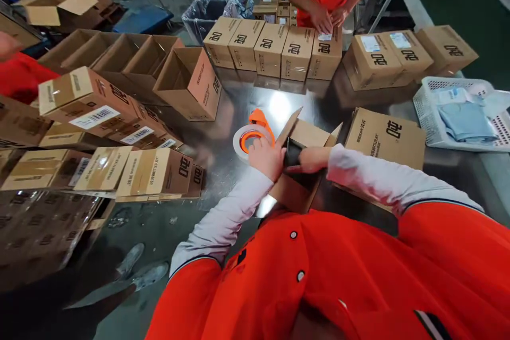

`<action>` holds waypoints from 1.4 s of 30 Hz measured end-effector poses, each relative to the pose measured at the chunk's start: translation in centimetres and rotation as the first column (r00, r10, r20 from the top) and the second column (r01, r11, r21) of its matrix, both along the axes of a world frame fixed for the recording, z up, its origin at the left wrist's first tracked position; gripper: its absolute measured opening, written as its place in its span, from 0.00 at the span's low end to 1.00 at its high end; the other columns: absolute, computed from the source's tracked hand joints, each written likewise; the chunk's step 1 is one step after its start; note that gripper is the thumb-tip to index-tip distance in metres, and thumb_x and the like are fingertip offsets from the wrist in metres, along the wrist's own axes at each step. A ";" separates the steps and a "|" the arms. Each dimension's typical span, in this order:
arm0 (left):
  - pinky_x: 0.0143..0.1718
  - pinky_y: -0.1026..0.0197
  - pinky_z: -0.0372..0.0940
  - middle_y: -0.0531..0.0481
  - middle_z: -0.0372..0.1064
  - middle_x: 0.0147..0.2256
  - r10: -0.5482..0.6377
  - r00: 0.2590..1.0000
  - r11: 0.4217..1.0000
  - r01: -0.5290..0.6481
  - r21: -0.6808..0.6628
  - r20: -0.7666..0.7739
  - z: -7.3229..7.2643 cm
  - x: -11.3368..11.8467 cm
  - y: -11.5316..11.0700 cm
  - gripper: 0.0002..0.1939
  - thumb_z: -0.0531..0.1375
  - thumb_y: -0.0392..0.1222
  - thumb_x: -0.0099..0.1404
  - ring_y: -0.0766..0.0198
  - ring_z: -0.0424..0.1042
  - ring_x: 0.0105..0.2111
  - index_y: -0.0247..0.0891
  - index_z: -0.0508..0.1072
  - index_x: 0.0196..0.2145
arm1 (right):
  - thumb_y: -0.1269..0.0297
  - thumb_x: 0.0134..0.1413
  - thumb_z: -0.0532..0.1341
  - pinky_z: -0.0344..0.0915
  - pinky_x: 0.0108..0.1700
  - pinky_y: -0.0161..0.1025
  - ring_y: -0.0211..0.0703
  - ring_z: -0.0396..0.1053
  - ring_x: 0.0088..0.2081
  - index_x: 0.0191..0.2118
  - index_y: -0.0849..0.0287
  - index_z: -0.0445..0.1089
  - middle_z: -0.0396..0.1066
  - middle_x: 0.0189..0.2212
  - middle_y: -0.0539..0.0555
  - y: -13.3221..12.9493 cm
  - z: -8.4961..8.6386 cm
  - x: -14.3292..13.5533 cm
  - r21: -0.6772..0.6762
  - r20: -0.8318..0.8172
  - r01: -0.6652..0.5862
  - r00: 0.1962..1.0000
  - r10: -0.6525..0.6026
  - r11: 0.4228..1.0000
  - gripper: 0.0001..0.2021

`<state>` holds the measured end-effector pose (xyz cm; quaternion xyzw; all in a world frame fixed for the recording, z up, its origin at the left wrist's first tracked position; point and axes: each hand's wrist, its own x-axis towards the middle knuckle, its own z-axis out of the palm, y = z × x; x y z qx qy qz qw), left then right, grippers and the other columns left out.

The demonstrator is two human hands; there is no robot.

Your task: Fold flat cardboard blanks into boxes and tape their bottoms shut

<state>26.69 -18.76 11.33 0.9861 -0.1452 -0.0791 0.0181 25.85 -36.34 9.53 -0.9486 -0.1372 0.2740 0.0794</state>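
Observation:
An open cardboard carton (292, 194) stands upright in front of me with its flaps raised. My left hand (266, 158) is closed at the carton's left side, its fingers curled by the raised flap (290, 123). Inside the carton's mouth is a dark, smooth object (294, 153), its lower part hidden. My right hand (314, 159) is wrapped around that object from the right. Just left of the carton, close to my left hand, lies an orange tape dispenser (261, 118) with a white-edged roll.
A closed carton (385, 138) sits to the right, beside a white basket (458, 141) of blue packets. Open cartons (195, 82) and stacked sealed cartons (155, 172) fill the left. Across the metal table (239, 93), a co-worker's hands (326, 18) touch a row of cartons (271, 48).

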 end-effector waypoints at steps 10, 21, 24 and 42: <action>0.53 0.44 0.60 0.27 0.68 0.55 -0.174 0.985 0.974 0.172 0.145 -0.002 0.3 -0.1 -0.5 0.27 0.50 0.44 0.79 0.36 0.65 0.57 0.34 0.68 0.69 | 0.35 0.56 0.70 0.66 0.49 0.45 0.62 0.74 0.53 0.36 0.61 0.81 0.80 0.41 0.64 -3.3 0.6 -4.1 0.135 0.223 -0.350 0.922 0.316 0.927 0.28; 0.50 0.44 0.61 0.27 0.68 0.52 -0.166 0.986 0.940 0.163 0.300 -0.015 -1.0 -3.6 1.8 0.38 0.61 0.48 0.72 0.36 0.68 0.53 0.36 0.60 0.75 | 0.30 0.68 0.54 0.66 0.43 0.42 0.54 0.76 0.48 0.46 0.61 0.80 0.79 0.44 0.64 -4.2 -1.0 -3.6 0.090 0.453 -0.494 0.794 0.406 0.865 0.36; 0.51 0.43 0.61 0.29 0.67 0.53 -0.265 0.961 0.931 0.275 0.240 -0.073 -1.0 -4.1 1.8 0.38 0.60 0.54 0.71 0.36 0.66 0.53 0.39 0.61 0.74 | 0.29 0.67 0.55 0.61 0.64 0.59 0.68 0.62 0.67 0.64 0.69 0.72 0.67 0.64 0.73 -3.1 -3.4 -2.1 0.144 0.679 -0.477 0.685 0.264 0.867 0.43; 0.58 0.47 0.74 0.37 0.73 0.59 0.143 0.945 0.406 0.215 -0.888 0.294 -8.0 -4.6 2.9 0.43 0.66 0.67 0.64 0.46 0.77 0.57 0.38 0.67 0.67 | 0.66 0.67 0.56 0.66 0.66 0.50 0.51 0.72 0.56 0.47 0.62 0.79 0.79 0.46 0.58 -3.2 -7.2 4.5 0.869 0.022 0.038 0.993 -0.115 0.493 0.14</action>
